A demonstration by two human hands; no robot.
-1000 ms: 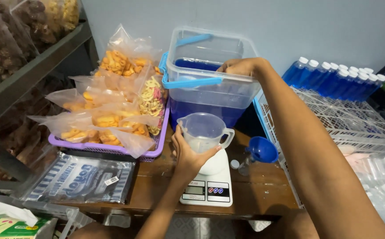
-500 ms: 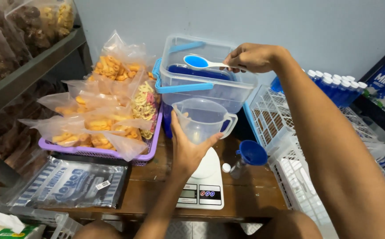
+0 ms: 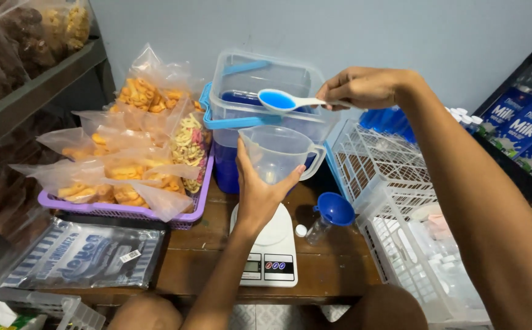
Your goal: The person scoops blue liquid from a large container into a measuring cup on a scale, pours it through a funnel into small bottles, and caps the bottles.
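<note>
Blue liquid (image 3: 276,99) carried level in the bowl of a white spoon (image 3: 284,101), upper centre of the frame. Pinched the spoon's handle end between thumb and fingertips of the right hand (image 3: 364,85), other fingers curled in. Kept the spoon just above and behind the rim of a clear plastic jug (image 3: 275,153), not touching it. Clasped the jug at mid-frame with the left hand (image 3: 260,192): palm against the near wall, thumb up one side, fingers wrapped round the other, tips partly hidden. Held the jug seemingly clear of the white kitchen scale (image 3: 269,256) below it, lower centre.

Stood behind both: a clear tub (image 3: 266,79) with blue handles and more blue liquid inside. Lay to the right of the scale, on the wooden table (image 3: 333,269): a small bottle (image 3: 318,231) with a blue funnel (image 3: 334,209) in its neck, beside a white wire basket (image 3: 376,159). Filled the left of the frame: bagged snacks (image 3: 138,98) in a purple tray (image 3: 125,211).

Risks, as judged: spoon looked full, so a small tilt of the wrist could have dripped blue onto the left hand or the scale. Could also have missed the jug's mouth if tipped too far back, over the tub's edge. Could have slopped the jug if the one-handed grip slipped on wet plastic.
</note>
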